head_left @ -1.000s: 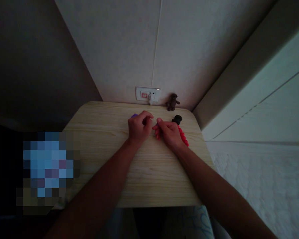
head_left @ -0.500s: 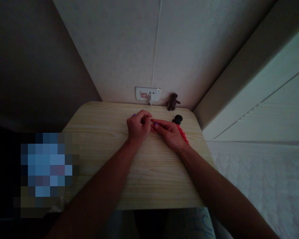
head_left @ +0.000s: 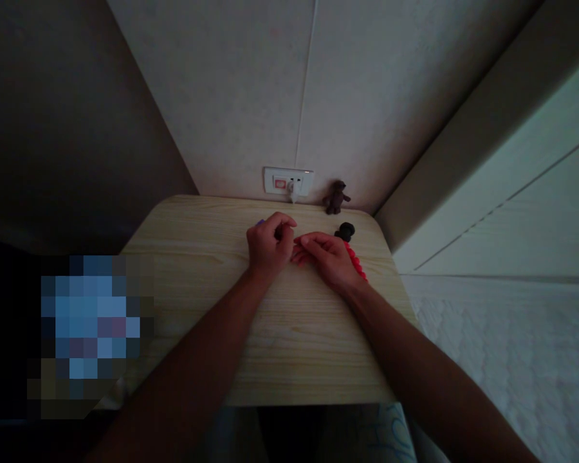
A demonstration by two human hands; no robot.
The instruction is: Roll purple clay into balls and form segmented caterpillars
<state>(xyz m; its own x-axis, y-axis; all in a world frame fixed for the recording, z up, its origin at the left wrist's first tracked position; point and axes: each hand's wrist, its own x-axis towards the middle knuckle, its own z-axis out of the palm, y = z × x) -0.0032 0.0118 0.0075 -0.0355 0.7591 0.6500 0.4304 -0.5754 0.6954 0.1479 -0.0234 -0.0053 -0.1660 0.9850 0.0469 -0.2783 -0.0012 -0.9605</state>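
My left hand (head_left: 271, 241) is curled closed above the tabletop, and a bit of purple (head_left: 260, 222) shows past its knuckles. What the fingers wrap is hidden. Close on its right, my right hand (head_left: 329, 256) has its thumb pressed against the index finger, the other fingers bent beneath. Anything in that pinch is too small or covered to make out. A row of red, bead-like lumps (head_left: 356, 262) sticks out from behind my right hand and wrist. At its far end lies a black rounded piece (head_left: 346, 232).
A small brown bear-shaped figure (head_left: 336, 197) stands at the table's back edge by the wall. Left of it, a white wall socket (head_left: 288, 181) holds a plug. The pale wooden table (head_left: 197, 257) has rounded back corners. White quilted bedding (head_left: 502, 360) lies to the right.
The purple spot seen earlier at my right thumb is out of sight now. My right index finger has drawn back and bent towards the thumb. My left hand has hardly moved.
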